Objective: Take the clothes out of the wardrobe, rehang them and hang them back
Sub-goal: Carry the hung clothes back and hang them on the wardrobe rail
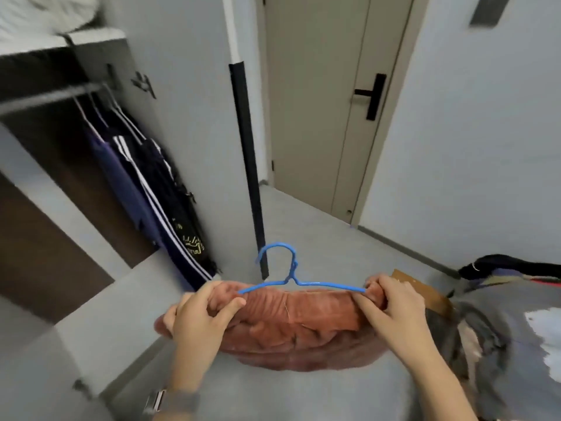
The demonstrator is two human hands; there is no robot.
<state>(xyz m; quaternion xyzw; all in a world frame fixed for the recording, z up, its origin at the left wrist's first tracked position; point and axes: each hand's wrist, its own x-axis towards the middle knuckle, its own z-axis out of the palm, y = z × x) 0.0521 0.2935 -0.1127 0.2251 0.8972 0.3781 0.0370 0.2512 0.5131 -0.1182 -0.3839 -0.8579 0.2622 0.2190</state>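
Both hands are gripping a bunched rust-coloured garment (291, 326) on a blue hanger (291, 278), held in mid-air above the grey floor (318, 238): the left hand (197, 317) is clutching one end, the right hand (391, 305) the other. To the left, dark clothes (158, 189) are hanging in the open wardrobe (182, 86). A closed door (318, 101) is standing ahead. A blurred pile of clothes (501, 323) is lying at right, cut off by the frame edge.
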